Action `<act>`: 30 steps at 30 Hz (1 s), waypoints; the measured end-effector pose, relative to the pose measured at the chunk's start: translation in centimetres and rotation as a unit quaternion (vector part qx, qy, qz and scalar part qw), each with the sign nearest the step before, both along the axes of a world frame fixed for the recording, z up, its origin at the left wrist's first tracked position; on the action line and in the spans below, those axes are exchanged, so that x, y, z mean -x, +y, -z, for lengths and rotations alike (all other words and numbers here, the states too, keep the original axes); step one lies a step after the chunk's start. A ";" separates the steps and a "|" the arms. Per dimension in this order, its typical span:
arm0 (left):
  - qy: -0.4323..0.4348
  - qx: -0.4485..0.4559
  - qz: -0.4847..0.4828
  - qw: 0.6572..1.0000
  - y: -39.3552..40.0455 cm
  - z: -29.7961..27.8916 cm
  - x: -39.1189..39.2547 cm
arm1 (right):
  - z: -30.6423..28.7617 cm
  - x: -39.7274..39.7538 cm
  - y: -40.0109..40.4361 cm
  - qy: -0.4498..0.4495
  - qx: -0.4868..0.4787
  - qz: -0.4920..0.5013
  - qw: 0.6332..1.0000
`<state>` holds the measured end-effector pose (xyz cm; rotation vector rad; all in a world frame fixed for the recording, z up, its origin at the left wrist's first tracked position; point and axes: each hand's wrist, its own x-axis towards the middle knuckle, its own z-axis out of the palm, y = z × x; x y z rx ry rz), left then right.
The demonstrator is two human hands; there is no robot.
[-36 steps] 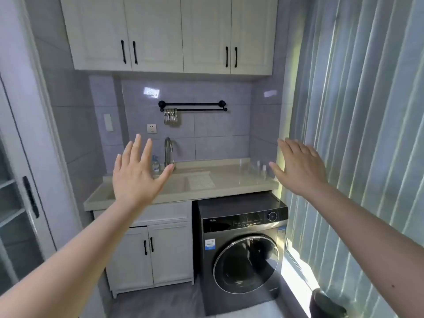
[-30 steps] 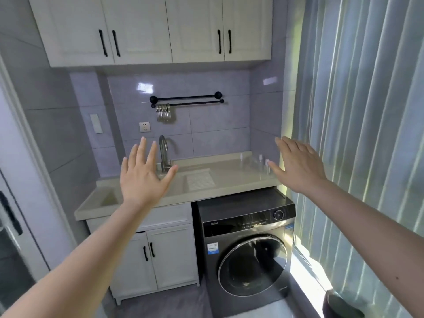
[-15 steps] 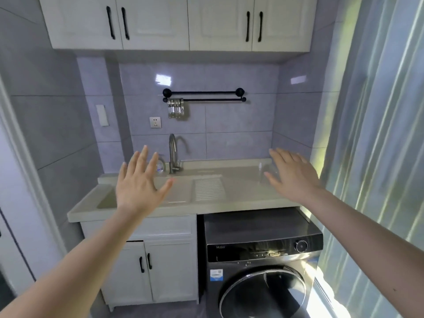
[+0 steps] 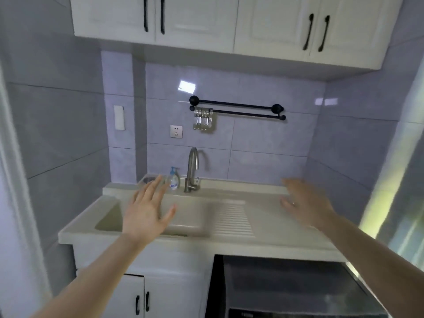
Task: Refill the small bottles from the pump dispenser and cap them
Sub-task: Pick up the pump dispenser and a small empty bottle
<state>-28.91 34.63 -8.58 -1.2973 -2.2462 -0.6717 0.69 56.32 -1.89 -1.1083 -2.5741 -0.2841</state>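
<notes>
Clear plastic, with a blue pump head, is what I look for first: the pump bottle (image 4: 173, 178) stands upright at the back edge of the worktop (image 4: 286, 235), just beside the tap (image 4: 192, 171), on the side of the basin (image 4: 183, 216). Its long axis goes straight up, and the nozzle seems to point toward the tap, though it is too small to be sure. My left hand (image 4: 146, 212) is over the basin and my right hand (image 4: 305, 203) over the right part of the worktop. Both are spread flat, fingers apart, and neither grip holds anything. The small bottles I cannot see now; perhaps my right hand hides them near the back right corner. I judge that I should first reach the pump bottle with the left hand, take it low around the body so it stays upright, and bring it nearer.
</notes>
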 end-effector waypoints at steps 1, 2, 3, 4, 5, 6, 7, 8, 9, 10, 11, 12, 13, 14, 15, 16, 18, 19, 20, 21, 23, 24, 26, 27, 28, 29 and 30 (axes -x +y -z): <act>-0.006 -0.003 -0.002 1.000 0.8 0.1 1.6 | 0.1 1.5 0.7 -0.005 0.020 -0.023 1.000; -0.014 -0.006 -0.004 1.000 1.7 0.3 3.2 | 0.5 3.3 1.4 -0.007 0.032 -0.050 0.998; -0.025 -0.008 -0.009 1.000 2.6 0.8 4.6 | 1.1 4.9 2.2 -0.005 0.039 -0.075 0.996; -0.039 -0.006 -0.015 0.999 3.5 1.2 6.1 | 1.8 6.9 3.2 0.000 0.046 -0.102 0.994; -0.045 -0.002 -0.017 0.999 4.2 1.6 6.7 | 2.5 7.9 3.4 0.005 0.057 -0.117 0.991; -0.058 0.007 -0.018 0.998 5.0 1.9 7.7 | 3.2 9.7 4.2 0.002 0.062 -0.133 0.989; -0.068 0.014 -0.020 0.997 5.7 2.1 8.5 | 3.7 11.2 4.7 -0.007 0.066 -0.142 0.988; -0.066 0.024 -0.019 0.997 6.5 2.3 9.3 | 4.2 12.6 5.4 -0.006 0.071 -0.149 0.986; -0.053 0.036 -0.013 0.998 7.4 2.5 10.3 | 4.8 14.6 6.5 0.003 0.086 -0.155 0.984; -0.034 0.043 -0.004 0.998 8.2 2.5 11.1 | 5.2 16.4 7.4 0.016 0.099 -0.164 0.981; -0.010 0.041 0.010 0.999 9.1 2.5 11.8 | 5.5 18.3 8.3 0.024 0.107 -0.171 0.979; 0.003 0.038 0.024 0.999 10.1 2.6 12.8 | 6.0 20.5 9.3 0.029 0.107 -0.182 0.977; -0.002 0.036 0.042 0.998 11.0 2.8 13.5 | 6.3 22.5 10.0 0.028 0.108 -0.190 0.975; -0.018 0.029 0.054 0.998 11.8 2.8 14.2 | 6.6 24.6 10.6 0.025 0.111 -0.200 0.973; -0.036 0.018 0.062 0.997 12.7 3.1 15.2 | 7.0 26.8 11.5 0.024 0.117 -0.209 0.970; -0.057 0.007 0.063 0.996 13.5 3.3 16.2 | 7.4 28.7 12.3 0.022 0.125 -0.217 0.968; -0.082 -0.014 0.038 0.996 14.9 3.7 18.4 | 8.2 32.3 14.0 0.023 0.145 -0.238 0.960; -0.110 -0.014 0.019 0.994 15.9 3.7 19.7 | 8.5 33.8 15.0 0.031 0.157 -0.251 0.955; -0.173 -0.017 0.004 0.985 17.1 3.6 21.1 | 9.0 35.3 16.4 0.040 0.172 -0.259 0.950; -0.247 -0.028 0.003 0.969 18.2 3.5 22.5 | 9.4 36.5 17.5 0.041 0.185 -0.262 0.946; -0.378 -0.048 0.015 0.924 20.6 3.6 24.9 | 10.5 39.3 19.8 0.050 0.209 -0.264 0.940; -0.403 -0.052 0.019 0.914 21.9 3.8 26.3 | 11.3 41.0 21.1 0.061 0.222 -0.258 0.938; -0.448 -0.069 0.021 0.891 23.7 4.4 28.3 | 12.8 44.3 22.6 0.074 0.249 -0.253 0.932; -0.468 -0.069 0.018 0.881 24.4 4.8 29.1 | 13.6 45.8 23.0 0.081 0.267 -0.252 0.927; -0.478 -0.067 0.018 0.875 25.0 5.3 30.2 | 14.6 47.3 23.5 0.087 0.282 -0.254 0.921; -0.488 -0.064 0.014 0.870 25.4 5.6 30.8 | 15.4 48.3 23.7 0.084 0.296 -0.252 0.917; -0.492 -0.059 0.011 0.869 26.0 6.2 31.9 | 16.4 49.6 24.2 0.085 0.307 -0.254 0.913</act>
